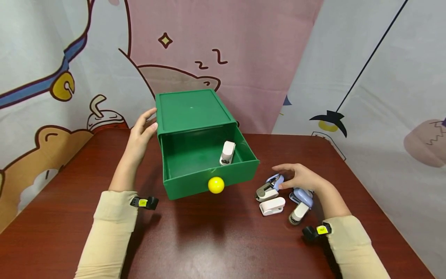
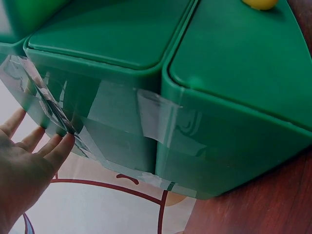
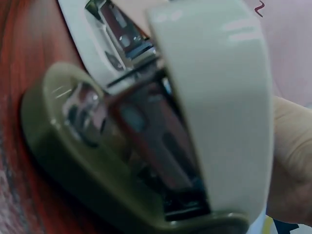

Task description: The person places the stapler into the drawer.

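My left hand [image 1: 139, 131] reaches to the left side of a green drawer box [image 1: 191, 112], its fingertips at the clear tape [image 2: 156, 112] on the wall in the left wrist view. The box's top drawer [image 1: 188, 155] is pulled out, with a white stapler [image 1: 228, 152] standing inside at the right. Over a cluster of small staplers, my right hand [image 1: 302, 177] has thumb and fingers spread about a blue stapler [image 1: 278, 180]. A white and olive stapler [image 3: 214, 107] fills much of the right wrist view, overlapping the hand behind it.
Beside the blue stapler lie a grey-and-white stapler [image 1: 267, 192], a white one [image 1: 273, 206], another blue one [image 1: 304, 197] and a white one with a grey end [image 1: 299, 213]. A yellow knob [image 1: 216, 185] juts from the drawer front. A printed curtain [image 1: 265, 58] hangs behind the brown table [image 1: 216, 248].
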Tool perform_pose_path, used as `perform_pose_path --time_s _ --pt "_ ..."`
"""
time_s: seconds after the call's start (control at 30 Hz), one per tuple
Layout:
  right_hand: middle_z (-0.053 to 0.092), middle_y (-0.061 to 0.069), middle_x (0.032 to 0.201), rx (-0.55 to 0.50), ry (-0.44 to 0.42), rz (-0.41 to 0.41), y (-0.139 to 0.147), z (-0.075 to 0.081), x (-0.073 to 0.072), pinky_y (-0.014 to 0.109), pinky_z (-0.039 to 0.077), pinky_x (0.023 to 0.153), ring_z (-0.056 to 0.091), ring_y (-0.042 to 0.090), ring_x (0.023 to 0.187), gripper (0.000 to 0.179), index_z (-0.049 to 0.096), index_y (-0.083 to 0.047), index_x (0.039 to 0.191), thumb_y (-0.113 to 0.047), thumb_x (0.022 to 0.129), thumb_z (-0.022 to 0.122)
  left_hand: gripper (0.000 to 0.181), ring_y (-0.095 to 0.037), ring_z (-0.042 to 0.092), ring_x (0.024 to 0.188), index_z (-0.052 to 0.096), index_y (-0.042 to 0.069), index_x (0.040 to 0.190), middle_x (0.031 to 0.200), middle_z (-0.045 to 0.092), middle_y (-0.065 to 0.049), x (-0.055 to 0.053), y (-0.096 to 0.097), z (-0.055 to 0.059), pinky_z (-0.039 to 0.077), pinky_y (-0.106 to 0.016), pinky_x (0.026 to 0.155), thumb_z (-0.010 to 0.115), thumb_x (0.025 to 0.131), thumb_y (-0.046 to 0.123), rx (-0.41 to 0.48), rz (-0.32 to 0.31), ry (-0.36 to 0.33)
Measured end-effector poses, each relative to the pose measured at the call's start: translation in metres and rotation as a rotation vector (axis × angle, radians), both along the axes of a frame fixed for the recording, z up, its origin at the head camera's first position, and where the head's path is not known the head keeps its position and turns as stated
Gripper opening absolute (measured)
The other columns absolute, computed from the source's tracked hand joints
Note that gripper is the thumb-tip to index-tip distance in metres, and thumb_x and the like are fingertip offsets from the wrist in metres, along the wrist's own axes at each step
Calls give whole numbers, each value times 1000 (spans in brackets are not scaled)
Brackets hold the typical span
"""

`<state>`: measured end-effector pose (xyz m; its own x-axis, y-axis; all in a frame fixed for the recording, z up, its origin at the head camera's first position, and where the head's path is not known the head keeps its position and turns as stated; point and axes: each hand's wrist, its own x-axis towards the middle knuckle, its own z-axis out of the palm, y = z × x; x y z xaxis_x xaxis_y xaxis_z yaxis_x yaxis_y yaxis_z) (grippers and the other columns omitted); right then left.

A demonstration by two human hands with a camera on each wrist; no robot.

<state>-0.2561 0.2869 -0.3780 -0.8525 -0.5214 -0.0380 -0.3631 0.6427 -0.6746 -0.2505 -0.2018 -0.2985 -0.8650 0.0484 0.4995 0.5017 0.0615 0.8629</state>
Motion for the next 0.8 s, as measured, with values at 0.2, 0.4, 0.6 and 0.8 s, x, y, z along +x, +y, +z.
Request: perform_pose_path --time_s 0.2,0.4,0.6,0.8 --pt "55 8 120 -5 -25 -1 0 -6 -1 45 40 87 49 24 107 66 53 -8 126 -33 70 77 48 -23 35 124 37 11 137 135 38 -18 0 0 0 31 -42 95 50 92 22 6 -4 -2" --pt "58 6 111 14 -17 -6 -4 -4 1 41 42 80 50 22 96 61 56 -9 122 -30 69 77 48 -23 36 124 37 11 137 135 37 -20 0 0 0 32 -40 94 50 92 23 6 -1 -1" --pt "59 1 109 50 -4 11 -7 -3 1 37 41 76 49 20 90 54 61 -13 117 -32 70 77 49 -23 34 125 36 12 137 136 37 -17 1 0 1 30 -43 95 50 92 24 -3 1 -5" --pt "58 0 110 39 14 28 -7 -3 1 34 43 73 49 20 89 48 63 -13 113 -30 71 76 49 -23 34 125 35 11 138 136 36 -16 1 1 1 30 -43 96 50 92 23 -2 -3 -5"
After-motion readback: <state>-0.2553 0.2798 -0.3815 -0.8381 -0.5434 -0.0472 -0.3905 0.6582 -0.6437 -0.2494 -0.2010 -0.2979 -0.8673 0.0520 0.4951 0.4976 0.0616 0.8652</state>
